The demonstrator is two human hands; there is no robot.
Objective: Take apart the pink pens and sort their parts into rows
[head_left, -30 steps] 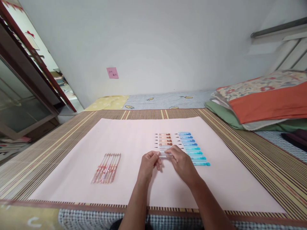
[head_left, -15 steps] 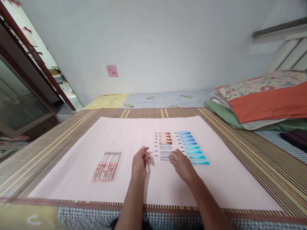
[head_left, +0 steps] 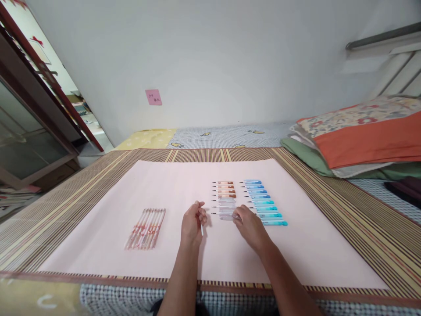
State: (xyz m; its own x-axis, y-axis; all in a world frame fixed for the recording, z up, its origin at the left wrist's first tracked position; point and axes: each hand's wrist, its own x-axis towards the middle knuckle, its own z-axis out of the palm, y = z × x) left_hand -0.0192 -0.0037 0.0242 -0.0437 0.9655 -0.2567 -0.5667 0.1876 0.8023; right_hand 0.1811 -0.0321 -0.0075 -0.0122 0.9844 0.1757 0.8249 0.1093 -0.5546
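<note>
My left hand is curled closed over the pink sheet, with a thin white stick poking out below its fingers. What kind of stick it is, I cannot tell. My right hand pinches the right end of the lowest grey pen, which lies on the sheet. Above that pen runs a column of grey pens and brown pens, their dark tips pointing left. Beside it, a second column holds blue pens and turquoise pens; my right fingers cover some of their tips.
A side-by-side group of pink-and-red patterned pens lies on the left of the sheet. Beneath is a striped mat. Folded bedding is piled at the right, and a pink note hangs on the wall behind.
Almost everything is the same. My right hand has shifted very slightly, still at the end of the lowest grey pen; my left hand keeps the white stick.
</note>
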